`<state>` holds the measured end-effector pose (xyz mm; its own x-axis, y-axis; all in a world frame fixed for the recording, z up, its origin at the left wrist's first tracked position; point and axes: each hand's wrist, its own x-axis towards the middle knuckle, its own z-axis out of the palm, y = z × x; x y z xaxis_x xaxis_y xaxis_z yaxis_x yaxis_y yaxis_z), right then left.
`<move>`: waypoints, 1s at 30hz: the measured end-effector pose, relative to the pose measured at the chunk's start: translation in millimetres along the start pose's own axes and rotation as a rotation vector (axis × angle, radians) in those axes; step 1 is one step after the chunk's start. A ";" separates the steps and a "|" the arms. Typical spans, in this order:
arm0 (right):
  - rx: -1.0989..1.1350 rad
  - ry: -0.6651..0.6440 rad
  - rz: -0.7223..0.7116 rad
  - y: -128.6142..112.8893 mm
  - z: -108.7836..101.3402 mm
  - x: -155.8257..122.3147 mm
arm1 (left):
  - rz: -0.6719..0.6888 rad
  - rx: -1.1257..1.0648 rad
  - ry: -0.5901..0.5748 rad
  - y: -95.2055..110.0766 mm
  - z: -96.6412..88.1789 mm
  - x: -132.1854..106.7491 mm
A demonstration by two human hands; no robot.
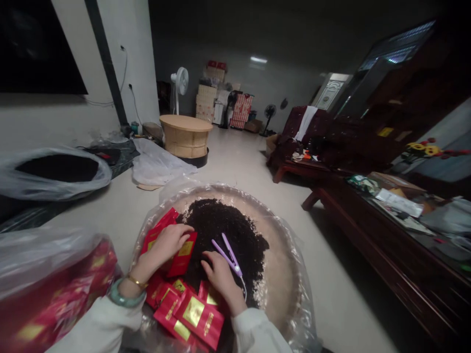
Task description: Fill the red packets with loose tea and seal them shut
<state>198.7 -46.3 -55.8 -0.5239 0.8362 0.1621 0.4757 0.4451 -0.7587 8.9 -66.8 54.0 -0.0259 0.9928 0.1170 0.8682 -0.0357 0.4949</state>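
Near the left rim of a broad round tray [281,279], a red packet [186,252] with a gold label stands tilted beside a heap of dark leaves [217,215]. The left hand [165,243] has its grip closed on the packet's upper part. Just beside it, the right hand [220,274] reaches low over the leaves with fingers half curled; whether its grip holds any, I cannot tell. Purple tongs [234,265] with a white cord lie spread on the heap, next to the right hand. More red packets [208,323] overlap below the hands. Clear plastic [307,304] lines the tray's edge. Left of the tray is a bag of red packages [73,294]; farther off stand a round wooden stool [186,142] and a white fan [181,81].
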 end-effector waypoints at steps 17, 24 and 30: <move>0.166 -0.075 0.140 -13.0 24.8 2.1 | -0.109 0.377 -0.312 -39.9 32.2 -21.4; 0.146 -0.077 0.124 -13.6 24.8 0.6 | 0.026 0.429 -0.487 -29.2 70.0 -39.9; 0.133 -0.091 0.125 -9.7 25.5 0.2 | -0.138 0.486 -0.393 -41.8 52.0 -22.1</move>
<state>175.9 -58.6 -64.5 -0.5309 0.8474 0.0085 0.4469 0.2884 -0.8468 -1.1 -81.3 -14.1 -0.0495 0.9558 -0.2899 0.9979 0.0595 0.0257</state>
